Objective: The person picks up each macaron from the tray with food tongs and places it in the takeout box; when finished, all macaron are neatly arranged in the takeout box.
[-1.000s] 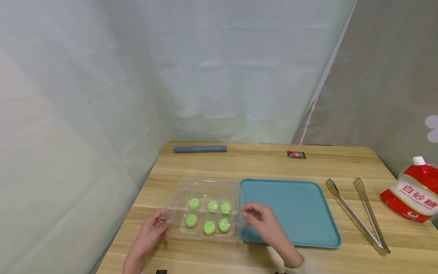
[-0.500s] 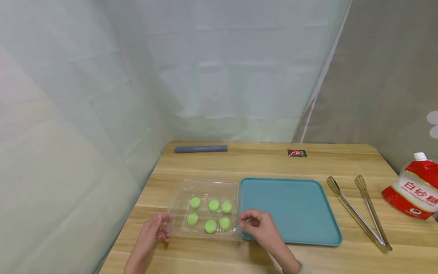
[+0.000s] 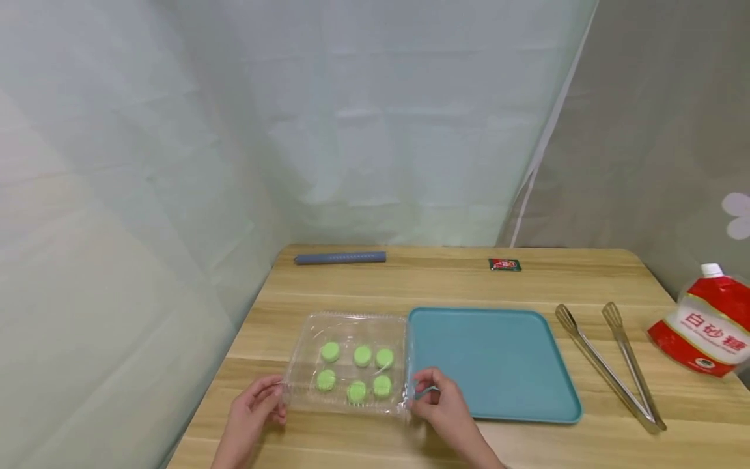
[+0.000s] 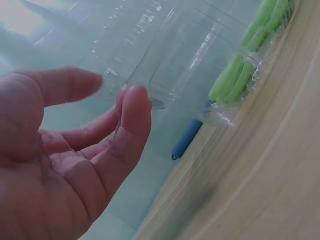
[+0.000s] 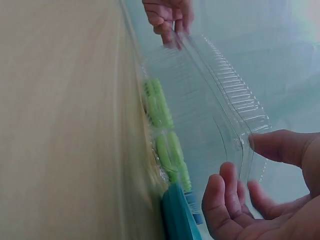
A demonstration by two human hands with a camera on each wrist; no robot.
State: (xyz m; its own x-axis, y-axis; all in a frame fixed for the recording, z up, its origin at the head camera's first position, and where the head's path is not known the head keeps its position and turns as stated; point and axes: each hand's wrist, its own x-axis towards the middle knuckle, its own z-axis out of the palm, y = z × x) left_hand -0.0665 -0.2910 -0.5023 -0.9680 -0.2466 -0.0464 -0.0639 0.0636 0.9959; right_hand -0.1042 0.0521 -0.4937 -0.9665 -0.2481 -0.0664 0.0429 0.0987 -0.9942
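Observation:
A clear plastic container (image 3: 357,332) sits on the wooden table, with several green macarons (image 3: 362,355) laid out inside it in two rows. At its near left corner, my left hand (image 3: 253,409) has its fingers at the rim; the left wrist view shows the edge between thumb (image 4: 75,85) and fingers, with the thumb slightly off it. My right hand (image 3: 439,404) pinches the near right edge, thumb (image 5: 277,145) on one side and curled fingers on the other. In the head view this hand overlaps the left edge of the blue tray (image 3: 498,365).
Metal tongs (image 3: 615,371) lie spread right of the tray. A red and white pouch (image 3: 706,326) with a white cap stands at the far right. Along the back lie a blue-grey stick-shaped item (image 3: 340,258) and a small red and green packet (image 3: 504,264). Pale curtains surround the table.
My right hand has come in from the tray side and closed its fingers on the container's edge. My left hand stays at the left edge, its fingers shifted slightly.

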